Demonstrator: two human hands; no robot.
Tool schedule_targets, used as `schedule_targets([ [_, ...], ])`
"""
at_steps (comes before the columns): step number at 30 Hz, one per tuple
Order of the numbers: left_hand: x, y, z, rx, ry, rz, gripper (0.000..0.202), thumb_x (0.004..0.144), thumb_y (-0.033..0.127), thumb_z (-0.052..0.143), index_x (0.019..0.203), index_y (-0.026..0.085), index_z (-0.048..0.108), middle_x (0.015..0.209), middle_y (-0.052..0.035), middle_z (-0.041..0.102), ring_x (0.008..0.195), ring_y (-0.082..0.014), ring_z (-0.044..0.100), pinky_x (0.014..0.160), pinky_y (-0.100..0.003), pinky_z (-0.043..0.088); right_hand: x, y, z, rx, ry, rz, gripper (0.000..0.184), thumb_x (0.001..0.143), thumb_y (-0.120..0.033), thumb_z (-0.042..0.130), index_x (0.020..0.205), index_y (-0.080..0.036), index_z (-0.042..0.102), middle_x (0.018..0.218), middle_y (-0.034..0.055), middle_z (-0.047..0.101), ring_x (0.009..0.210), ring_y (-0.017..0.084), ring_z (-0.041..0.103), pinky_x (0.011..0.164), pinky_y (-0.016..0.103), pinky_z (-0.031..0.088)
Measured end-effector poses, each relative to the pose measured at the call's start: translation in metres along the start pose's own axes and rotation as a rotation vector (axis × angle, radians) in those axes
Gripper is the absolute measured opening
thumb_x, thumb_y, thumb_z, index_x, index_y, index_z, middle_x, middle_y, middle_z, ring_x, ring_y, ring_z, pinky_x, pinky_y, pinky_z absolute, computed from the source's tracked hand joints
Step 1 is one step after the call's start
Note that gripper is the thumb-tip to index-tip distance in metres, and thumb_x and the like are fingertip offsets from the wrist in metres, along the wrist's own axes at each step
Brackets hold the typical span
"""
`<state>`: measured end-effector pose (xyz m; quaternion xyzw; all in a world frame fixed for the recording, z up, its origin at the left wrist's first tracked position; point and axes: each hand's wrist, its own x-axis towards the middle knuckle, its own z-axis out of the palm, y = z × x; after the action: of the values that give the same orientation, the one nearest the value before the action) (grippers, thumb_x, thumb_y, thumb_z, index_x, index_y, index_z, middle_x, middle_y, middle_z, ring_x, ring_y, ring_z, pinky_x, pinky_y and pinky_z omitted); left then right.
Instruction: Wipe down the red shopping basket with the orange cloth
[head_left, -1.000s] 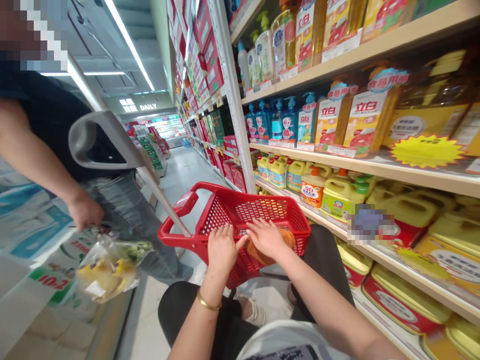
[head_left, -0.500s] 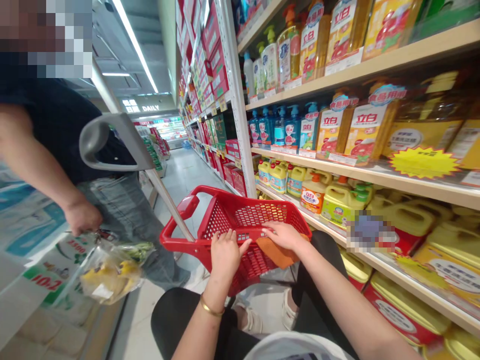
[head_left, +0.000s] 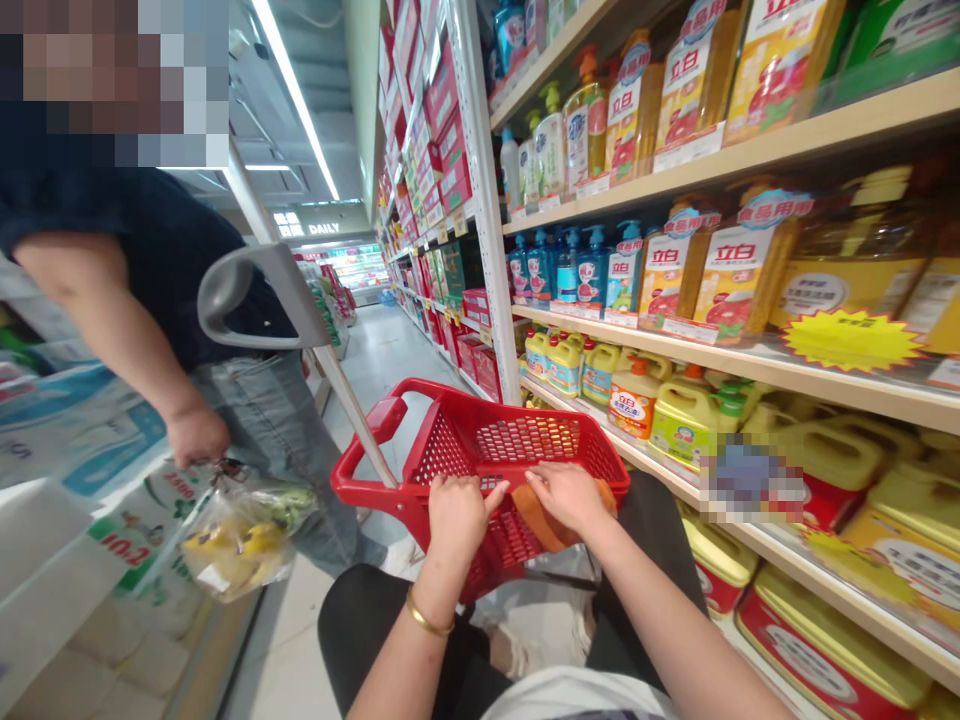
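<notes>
A red rolling shopping basket (head_left: 517, 412) with perforated walls stands between my knees. My left hand (head_left: 457, 510) hooks its fingers over the near rim, the thumb pointing to the right. Beside it, my right hand (head_left: 568, 497) lies over the same rim, fingers bent across it. An orange cloth (head_left: 541, 524) hangs on the basket's outer side under my right palm, partly covered by the hand. From the basket's left end rises a metal pole with a grey handle (head_left: 296, 300). The part of the basket's inside that I can see holds nothing visible.
To my right, shelves (head_left: 750, 350) carry several dish-soap bottles and yellow jugs (head_left: 682, 420). At left stands another person (head_left: 142, 230), whose hand holds a clear bag of yellow produce (head_left: 244, 545). Stacked packages (head_left: 45, 560) line the left side. The aisle floor (head_left: 375, 345) runs ahead.
My view has shifted slightly, so the basket and shelves sit a little lower and further right. The left fingers have curled more over the rim. Both hands stay on the basket.
</notes>
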<state>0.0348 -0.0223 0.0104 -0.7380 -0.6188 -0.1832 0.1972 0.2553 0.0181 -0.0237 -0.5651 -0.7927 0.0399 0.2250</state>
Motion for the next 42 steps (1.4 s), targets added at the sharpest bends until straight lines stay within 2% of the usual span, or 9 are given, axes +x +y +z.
schedule_targets([
  [9, -0.008, 0.000, 0.000, -0.044, 0.054, -0.010, 0.066, 0.108, 0.065, 0.042, 0.086, 0.017, 0.080, 0.082, -0.0126, 0.080, 0.082, -0.0284, 0.076, 0.120, -0.057, 0.036, -0.004, 0.057, -0.027, -0.054, -0.119, 0.131, 0.071, 0.112, -0.064, 0.024, 0.122, -0.027, 0.084, 0.110, 0.0120, 0.085, 0.107, 0.032, 0.081, 0.093, 0.042, 0.059],
  [14, -0.008, -0.003, 0.010, -0.031, 0.084, -0.001, 0.061, 0.109, 0.059, 0.046, 0.129, 0.010, 0.076, 0.134, -0.0230, 0.075, 0.125, -0.0373, 0.071, 0.115, -0.055, 0.044, -0.002, -0.001, -0.002, -0.026, -0.065, 0.034, 0.064, 0.115, -0.055, 0.024, 0.137, -0.027, 0.077, 0.141, 0.0088, 0.075, 0.134, 0.028, 0.069, 0.118, 0.042, 0.046],
  [18, -0.006, -0.008, 0.014, -0.008, 0.049, 0.034, 0.060, 0.109, 0.054, 0.048, 0.142, 0.009, 0.070, 0.147, -0.0230, 0.067, 0.142, -0.0395, 0.061, 0.114, -0.054, 0.048, 0.005, -0.035, 0.016, 0.049, -0.005, -0.132, 0.051, 0.115, -0.052, 0.033, 0.156, -0.037, 0.059, 0.163, 0.0004, 0.057, 0.157, 0.026, 0.046, 0.133, 0.055, 0.024],
  [21, -0.006, -0.010, 0.015, -0.009, 0.055, 0.049, 0.062, 0.108, 0.054, 0.049, 0.149, 0.009, 0.064, 0.154, -0.0220, 0.062, 0.148, -0.0387, 0.056, 0.118, -0.055, 0.046, 0.005, -0.007, 0.012, 0.025, -0.015, -0.065, 0.053, 0.115, -0.054, 0.031, 0.155, -0.036, 0.061, 0.163, 0.0018, 0.057, 0.160, 0.030, 0.040, 0.133, 0.066, 0.013],
  [25, -0.012, -0.008, 0.016, -0.009, 0.087, 0.051, 0.070, 0.107, 0.059, 0.050, 0.154, 0.008, 0.059, 0.160, -0.0206, 0.056, 0.154, -0.0365, 0.050, 0.127, -0.054, 0.039, -0.004, 0.056, -0.005, -0.063, -0.030, 0.281, 0.058, 0.115, -0.054, 0.028, 0.154, -0.030, 0.063, 0.164, 0.0051, 0.055, 0.162, 0.034, 0.036, 0.132, 0.070, 0.009],
  [27, -0.015, -0.006, 0.016, -0.005, 0.100, 0.055, 0.074, 0.107, 0.061, 0.048, 0.156, 0.006, 0.056, 0.162, -0.0204, 0.053, 0.156, -0.0353, 0.047, 0.131, -0.054, 0.034, -0.007, 0.064, -0.007, -0.080, -0.025, 0.387, 0.061, 0.115, -0.053, 0.025, 0.154, -0.026, 0.063, 0.164, 0.0079, 0.055, 0.162, 0.038, 0.035, 0.131, 0.072, 0.010],
  [34, -0.021, -0.007, 0.013, -0.009, 0.095, 0.074, 0.069, 0.108, 0.054, 0.047, 0.160, 0.008, 0.052, 0.165, -0.0190, 0.050, 0.157, -0.0349, 0.045, 0.130, -0.053, 0.035, 0.006, -0.042, 0.026, 0.033, 0.038, -0.041, 0.058, 0.115, -0.053, 0.027, 0.156, -0.030, 0.061, 0.162, 0.0048, 0.058, 0.159, 0.030, 0.042, 0.133, 0.060, 0.017],
  [36, -0.021, -0.009, 0.014, -0.002, 0.087, 0.081, 0.067, 0.109, 0.053, 0.046, 0.160, 0.009, 0.052, 0.165, -0.0185, 0.050, 0.157, -0.0352, 0.046, 0.129, -0.053, 0.037, 0.008, -0.051, 0.027, 0.065, 0.020, -0.097, 0.057, 0.115, -0.054, 0.027, 0.156, -0.031, 0.060, 0.162, 0.0037, 0.058, 0.158, 0.029, 0.044, 0.132, 0.059, 0.022],
  [42, -0.023, -0.005, 0.018, -0.002, 0.074, 0.040, 0.070, 0.108, 0.054, 0.048, 0.159, 0.006, 0.051, 0.163, -0.0213, 0.052, 0.146, -0.0371, 0.057, 0.123, -0.054, 0.042, -0.005, 0.044, -0.006, -0.047, -0.079, 0.234, 0.057, 0.114, -0.054, 0.029, 0.155, -0.032, 0.062, 0.163, 0.0014, 0.056, 0.158, 0.029, 0.043, 0.133, 0.057, 0.021],
])
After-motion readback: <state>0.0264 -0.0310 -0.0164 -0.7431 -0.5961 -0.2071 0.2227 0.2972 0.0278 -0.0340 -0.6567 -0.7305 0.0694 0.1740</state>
